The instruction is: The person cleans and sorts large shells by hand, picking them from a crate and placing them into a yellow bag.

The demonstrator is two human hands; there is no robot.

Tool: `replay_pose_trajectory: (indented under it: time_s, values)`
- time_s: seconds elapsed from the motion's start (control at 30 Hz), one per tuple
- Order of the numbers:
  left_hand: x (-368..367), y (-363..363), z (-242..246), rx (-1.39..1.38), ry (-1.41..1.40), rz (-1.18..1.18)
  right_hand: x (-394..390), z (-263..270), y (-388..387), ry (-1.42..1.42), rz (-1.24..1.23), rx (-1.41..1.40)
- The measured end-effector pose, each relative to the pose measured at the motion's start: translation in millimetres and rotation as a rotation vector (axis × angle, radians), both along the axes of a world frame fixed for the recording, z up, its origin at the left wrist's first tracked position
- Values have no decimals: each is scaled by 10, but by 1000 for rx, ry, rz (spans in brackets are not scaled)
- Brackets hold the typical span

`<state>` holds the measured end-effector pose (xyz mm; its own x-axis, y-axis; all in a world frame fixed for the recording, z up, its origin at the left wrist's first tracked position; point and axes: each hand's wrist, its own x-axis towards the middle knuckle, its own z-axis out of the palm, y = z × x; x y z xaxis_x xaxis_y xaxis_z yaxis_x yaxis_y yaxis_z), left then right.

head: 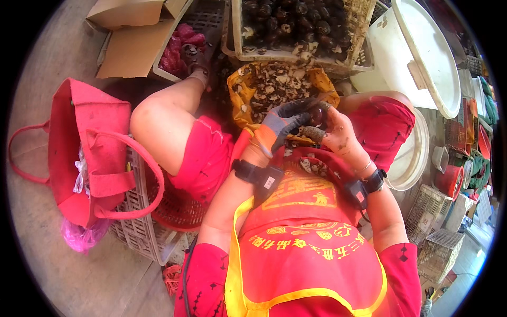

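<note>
My left hand [281, 123], in a grey and orange glove with dark fingertips, is at the middle, above my lap. Its fingers close on a dark thin tool [307, 104], partly hidden, perhaps a knife. To its right, my right hand [338, 128], with dark coverings on some fingertips, grips a dark brown, shiny round item [317, 115], like a water chestnut. Both hands meet around it. Just beyond them a yellow bag [239, 95] lies open, full of pale and dark peelings [281, 85]. More peelings lie on my red apron [309, 269].
A crate [237, 31] of dark round items [293, 20] stands beyond the bag. At left are a red felt bag [107, 158], a plastic crate [138, 222] and cardboard [130, 51]. A large white tub [390, 51] stands at right, with a white lid [412, 158] and stacked crates [427, 214].
</note>
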<state>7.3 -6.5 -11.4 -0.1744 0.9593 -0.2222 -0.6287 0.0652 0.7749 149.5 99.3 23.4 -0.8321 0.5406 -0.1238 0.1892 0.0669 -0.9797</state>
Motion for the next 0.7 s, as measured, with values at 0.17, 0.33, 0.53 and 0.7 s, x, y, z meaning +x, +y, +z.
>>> replay_pose_trajectory:
  time_s: [0.17, 0.33, 0.53, 0.7]
  values:
    - [-2, 102, -256, -19, 187, 139, 56, 5, 106, -73, 27, -17]
    - [19, 31, -67, 198, 1018, 245, 63, 14, 117, 35, -140, -172]
    - [-47, 64, -359, 55, 917, 285, 94, 219, 91, -44, -171, -336]
    - [-37, 39, -5, 172, 1231, 286, 177, 42, 139, 17, -66, -319]
